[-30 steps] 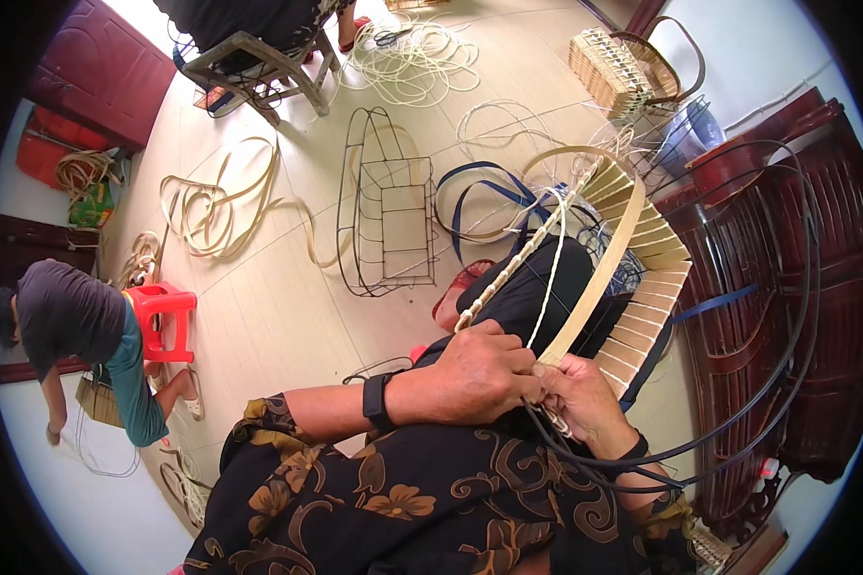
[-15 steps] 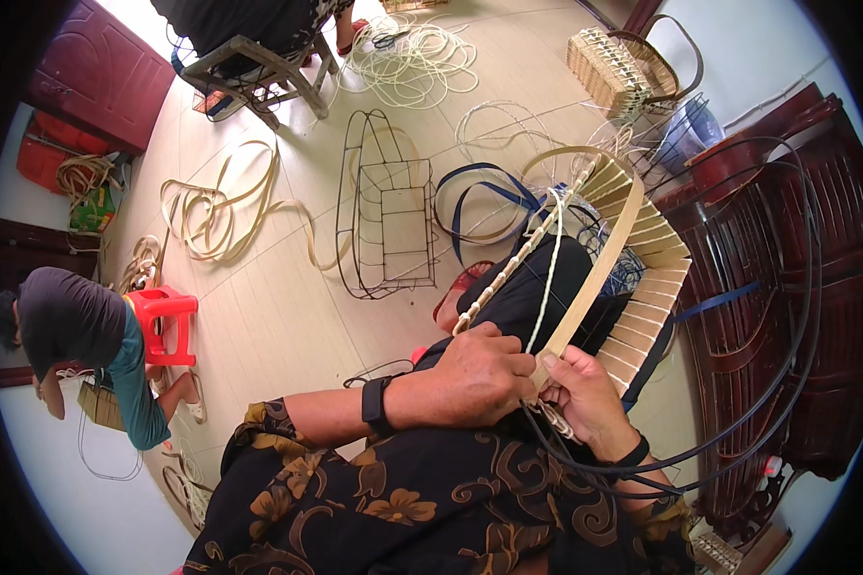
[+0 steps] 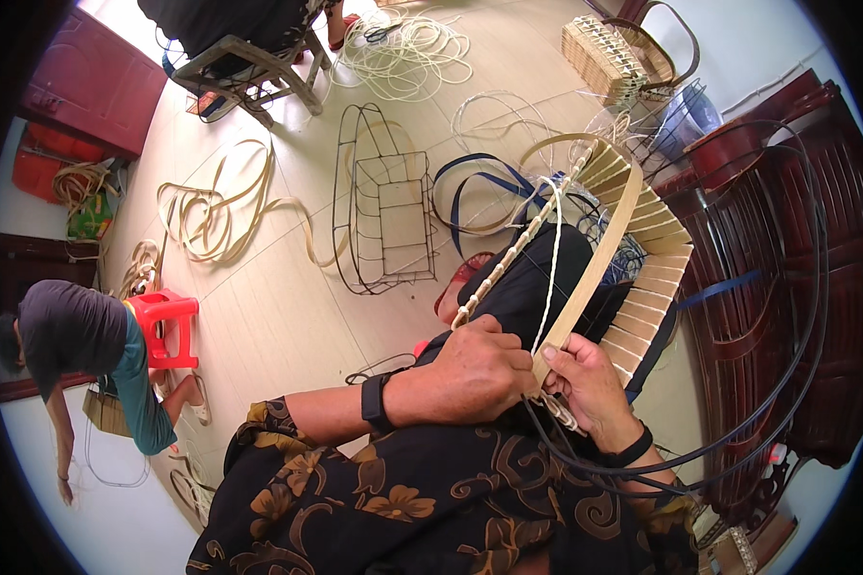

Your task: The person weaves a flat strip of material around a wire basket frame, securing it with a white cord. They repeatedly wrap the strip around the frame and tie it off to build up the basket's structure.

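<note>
A half-woven basket (image 3: 653, 311) of flat tan strips laced with pale cord lies tilted across my lap. My right hand (image 3: 590, 388) pinches a wide flat strip (image 3: 599, 259) near its lower end, thumb on top. Beside it my left hand (image 3: 479, 369) is closed, knuckles up, at the near end of the laced rim (image 3: 518, 265); what its fingers hold is hidden. A pale twisted cord (image 3: 552, 278) runs from the rim's far part down between my hands. Black wire hoops (image 3: 738, 441) of the basket frame bow out past my right wrist.
On the floor ahead lie a bare wire basket frame (image 3: 390, 216), coils of tan strip (image 3: 211, 216), a heap of pale cord (image 3: 403, 57) and blue strapping (image 3: 479, 177). Dark wooden furniture (image 3: 767, 316) stands at right. A person (image 3: 77, 335) bends over from a red stool (image 3: 168, 326) at left.
Both of my hands stay at the same spot on the strip and rim, shifting only slightly. The person at left has stretched an arm down toward the floor.
</note>
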The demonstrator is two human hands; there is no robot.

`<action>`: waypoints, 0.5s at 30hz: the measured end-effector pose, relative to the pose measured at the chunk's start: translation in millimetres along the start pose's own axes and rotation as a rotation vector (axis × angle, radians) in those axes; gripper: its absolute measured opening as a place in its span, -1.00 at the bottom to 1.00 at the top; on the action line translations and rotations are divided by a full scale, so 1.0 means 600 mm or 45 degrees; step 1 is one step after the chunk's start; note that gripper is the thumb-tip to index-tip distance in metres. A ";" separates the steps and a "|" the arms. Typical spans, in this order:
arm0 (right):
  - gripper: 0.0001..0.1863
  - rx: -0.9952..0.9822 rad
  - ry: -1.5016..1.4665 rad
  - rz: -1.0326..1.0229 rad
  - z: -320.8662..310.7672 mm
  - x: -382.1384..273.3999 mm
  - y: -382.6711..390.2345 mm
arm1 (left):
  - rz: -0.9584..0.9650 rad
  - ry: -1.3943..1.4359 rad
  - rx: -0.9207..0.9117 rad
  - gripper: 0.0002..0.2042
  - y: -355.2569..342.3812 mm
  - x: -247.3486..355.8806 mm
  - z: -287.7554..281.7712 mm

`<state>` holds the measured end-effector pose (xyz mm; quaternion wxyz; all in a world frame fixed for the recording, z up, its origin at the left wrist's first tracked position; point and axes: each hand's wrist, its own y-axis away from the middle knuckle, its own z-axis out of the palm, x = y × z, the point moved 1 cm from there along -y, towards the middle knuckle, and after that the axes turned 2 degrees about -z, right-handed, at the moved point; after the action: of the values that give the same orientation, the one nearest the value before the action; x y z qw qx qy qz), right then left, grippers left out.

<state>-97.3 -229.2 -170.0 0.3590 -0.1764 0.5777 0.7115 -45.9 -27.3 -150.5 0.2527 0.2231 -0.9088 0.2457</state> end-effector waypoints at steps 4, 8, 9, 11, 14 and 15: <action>-0.92 0.008 0.007 -0.007 0.000 0.002 0.002 | 0.000 0.000 0.006 -0.88 0.002 0.001 0.004; -0.92 -0.006 0.016 -0.010 0.002 0.001 0.003 | 0.013 -0.005 0.019 -0.92 -0.002 0.001 0.003; -0.92 -0.007 0.013 -0.010 0.003 -0.001 0.004 | 0.014 -0.003 0.030 -0.90 -0.002 0.001 0.004; -0.91 -0.020 -0.005 0.007 0.002 -0.001 0.004 | 0.007 0.002 0.024 -0.90 0.000 0.002 0.006; -0.91 -0.044 -0.002 0.045 0.004 -0.005 0.006 | -0.005 0.008 0.001 -0.92 -0.002 0.003 0.001; -0.91 -0.052 0.004 0.058 0.004 -0.008 0.007 | -0.007 0.010 -0.009 -0.88 -0.003 0.003 -0.002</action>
<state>-96.9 -228.6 -163.4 0.3382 -0.1716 0.5675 0.7309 -45.9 -28.6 -147.7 0.2576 0.2238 -0.9081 0.2427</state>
